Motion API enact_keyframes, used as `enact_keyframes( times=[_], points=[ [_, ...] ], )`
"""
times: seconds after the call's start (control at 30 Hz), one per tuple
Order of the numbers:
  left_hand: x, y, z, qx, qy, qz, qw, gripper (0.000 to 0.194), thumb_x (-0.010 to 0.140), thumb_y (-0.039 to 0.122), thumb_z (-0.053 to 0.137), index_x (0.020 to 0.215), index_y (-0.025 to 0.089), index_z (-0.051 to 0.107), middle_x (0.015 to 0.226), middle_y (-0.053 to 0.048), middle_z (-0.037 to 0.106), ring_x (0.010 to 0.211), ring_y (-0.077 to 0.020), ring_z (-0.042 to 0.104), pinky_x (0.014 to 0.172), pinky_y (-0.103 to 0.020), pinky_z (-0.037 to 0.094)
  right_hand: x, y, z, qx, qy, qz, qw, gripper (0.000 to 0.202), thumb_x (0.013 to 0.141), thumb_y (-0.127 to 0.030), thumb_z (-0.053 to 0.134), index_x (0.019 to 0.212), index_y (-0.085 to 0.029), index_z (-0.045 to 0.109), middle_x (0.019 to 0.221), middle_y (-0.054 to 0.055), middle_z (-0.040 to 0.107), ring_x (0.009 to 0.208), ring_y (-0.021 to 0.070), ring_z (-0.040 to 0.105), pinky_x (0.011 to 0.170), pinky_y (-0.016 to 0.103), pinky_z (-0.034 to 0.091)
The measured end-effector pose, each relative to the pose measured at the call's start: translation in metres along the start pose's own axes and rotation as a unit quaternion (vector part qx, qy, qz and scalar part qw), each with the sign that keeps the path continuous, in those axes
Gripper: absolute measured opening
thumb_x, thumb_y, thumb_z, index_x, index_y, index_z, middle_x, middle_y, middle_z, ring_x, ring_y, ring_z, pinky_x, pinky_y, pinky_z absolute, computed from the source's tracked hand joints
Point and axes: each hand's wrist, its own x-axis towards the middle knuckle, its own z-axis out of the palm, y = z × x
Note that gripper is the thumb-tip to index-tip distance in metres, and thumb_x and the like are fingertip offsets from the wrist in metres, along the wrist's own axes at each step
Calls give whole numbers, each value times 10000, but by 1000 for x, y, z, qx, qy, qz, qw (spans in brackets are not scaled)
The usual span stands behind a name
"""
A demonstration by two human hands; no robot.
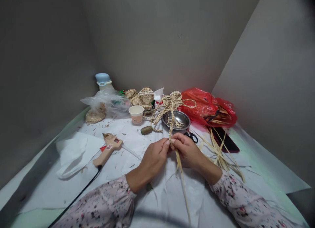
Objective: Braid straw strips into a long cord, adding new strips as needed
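My left hand point(157, 154) and my right hand point(185, 149) meet at the middle of the table, thumbs and fingertips pinched on a straw braid point(170, 131). From my fingers the plaited part runs away from me, over a steel bowl point(182, 116), to a looped bundle of braid point(172, 101). Loose straw strands point(181, 175) hang from under my right hand toward me. The fingertips hide the exact crossing of the strands. Black-handled scissors point(193, 137) lie just beyond my right hand.
On the left lies a glue gun point(108, 150) with its black cord. Behind it stand a paper cup point(136, 115), a thread spool point(147, 130) and a blue-lidded bottle point(103, 80). Rightward are a red plastic bag point(201, 103), loose straw point(219, 152) and a dark phone point(226, 141).
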Motion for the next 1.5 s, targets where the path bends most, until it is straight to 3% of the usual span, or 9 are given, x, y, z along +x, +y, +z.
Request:
enact_keyframes(
  times=[0.1,0.27,0.5,0.67,0.97,1.1,1.2,1.3,1.5],
  points=[
    [-1,-1,1,-6,-26,-18,999,361,945,352,277,756,194,540,635,6,570,630,-161,541,648,-264,395,-1,-2,0,-25,2,-7,1000,167,805,-338,553,751,-190,494,602,-53,491,526,98,440,517,228,358],
    [2,-5,0,0,-30,-7,1000,332,924,344,321,763,191,569,768,-22,621,759,-175,550,707,-263,393,-1,-4,-1,-102,17,-28,994,132,814,-302,524,750,-186,517,616,-44,523,544,102,458,531,228,373],
    [13,-15,3,-186,-70,-77,977,333,838,416,444,632,170,535,546,34,434,505,-110,373,507,-227,299,1,1,-7,-100,-3,-45,994,159,820,-338,564,793,-182,574,693,-12,626,663,141,580,657,268,446],
    [12,-10,0,-183,-36,-125,974,297,786,384,470,588,170,525,485,57,363,462,-98,310,470,-223,237,1,-1,-10,-170,17,-59,984,203,834,-344,547,815,-172,654,752,7,651,697,148,568,653,264,436],
    [15,-21,1,-79,23,-106,991,231,723,298,441,565,173,553,554,18,518,603,-152,475,574,-245,325,1,-6,-9,-247,80,-33,965,247,816,-341,548,666,-164,633,583,-16,572,550,126,487,521,239,360],
    [13,-22,3,-148,32,-153,977,215,716,312,462,597,169,570,494,42,436,498,-117,392,489,-230,263,-5,-5,0,-261,76,-52,961,214,838,-318,536,729,-175,653,615,-8,612,565,136,525,539,243,385],
    [11,-19,5,-297,29,-211,931,181,704,313,496,577,187,473,453,85,295,400,-74,257,425,-224,178,-10,-3,6,-356,64,-129,923,171,866,-276,521,812,-189,659,731,20,666,651,153,576,625,260,413],
    [11,-17,5,-398,20,-239,886,215,696,311,550,594,199,398,475,111,238,383,-44,179,412,-212,126,-14,-1,9,-485,41,-206,849,178,897,-239,481,875,-175,646,801,60,663,718,173,591,662,276,408],
    [11,-15,5,-448,28,-242,860,305,704,345,620,614,194,371,486,120,237,389,-24,162,415,-200,99,-15,0,12,-643,21,-283,711,249,935,-182,401,829,-147,624,730,69,607,604,162,551,544,282,345]
  ],
)
